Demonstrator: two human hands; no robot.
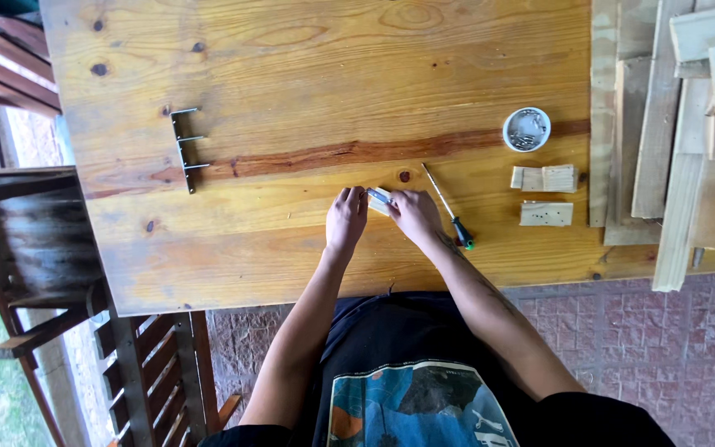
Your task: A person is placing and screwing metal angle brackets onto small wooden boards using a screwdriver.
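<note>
My left hand [347,218] and my right hand [414,215] meet over the wooden table [291,83], both pinching a small pale wood block with a metal piece [379,199] between their fingertips. The block is mostly hidden by my fingers. A screwdriver with a dark green-tipped handle [450,211] lies just right of my right hand, its shaft pointing up and left.
A metal bracket with three prongs [184,149] lies at the left of the table. A small round white dish of screws [526,129] and two small wood blocks [545,178] [546,213] sit right. Stacked planks [672,124] fill the right edge; a dark wooden chair [35,240] stands left.
</note>
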